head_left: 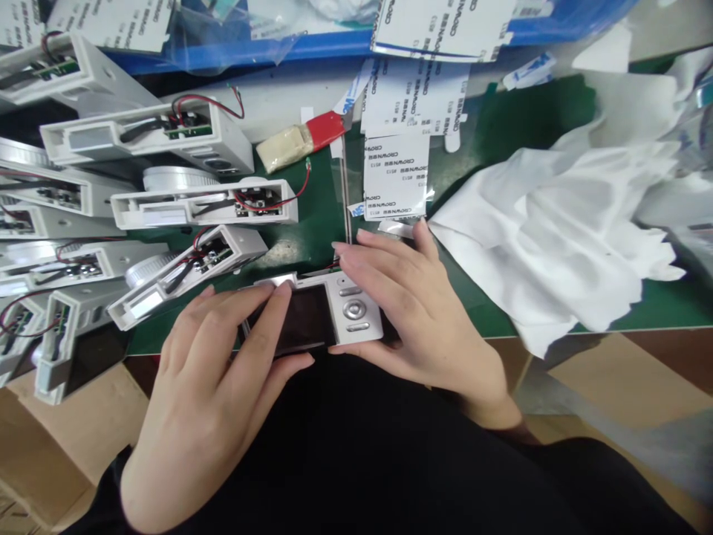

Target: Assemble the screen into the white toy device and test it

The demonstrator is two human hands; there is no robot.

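Observation:
A small white device with a dark screen and round buttons lies at the near edge of the green mat. My left hand rests on its left part, fingers laid over the screen and thumb along its near edge. My right hand cups the device's right end, fingers stretched along its far side, thumb under its near edge. Both hands hold the device between them.
Several open white housings with red and black wires lie stacked at the left. Sheets of printed labels lie behind the device, a red-capped yellowish block beside them. Crumpled white cloth covers the right. Brown cardboard shows below.

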